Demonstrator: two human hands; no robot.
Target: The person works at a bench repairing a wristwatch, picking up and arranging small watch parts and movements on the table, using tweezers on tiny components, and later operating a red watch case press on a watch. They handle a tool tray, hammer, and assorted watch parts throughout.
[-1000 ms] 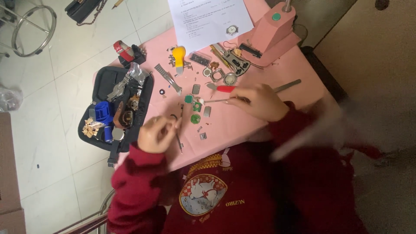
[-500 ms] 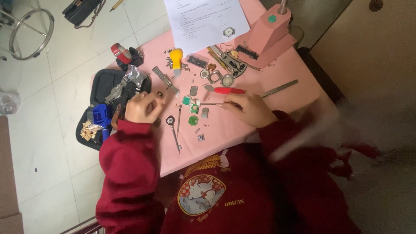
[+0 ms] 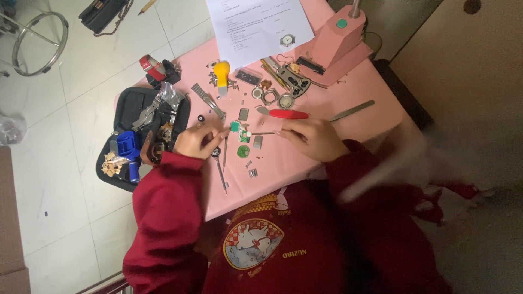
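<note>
tool case [image 3: 126, 111] lies left of the table [image 3: 348, 139].

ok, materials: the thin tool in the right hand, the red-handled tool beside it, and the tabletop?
Thin tool: looks like bare metal, grey with a dull glint; held in the right hand. Red-handled tool: glossy red handle, probably plastic; the tip is too small to tell. Tabletop: flat matte pink, no grain or reflections; perhaps laminate or a mat, cannot tell which.

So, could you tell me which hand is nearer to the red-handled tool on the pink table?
Right. The right hand lies just below the red-handled tool; the left hand is farther off, to its left.
</note>
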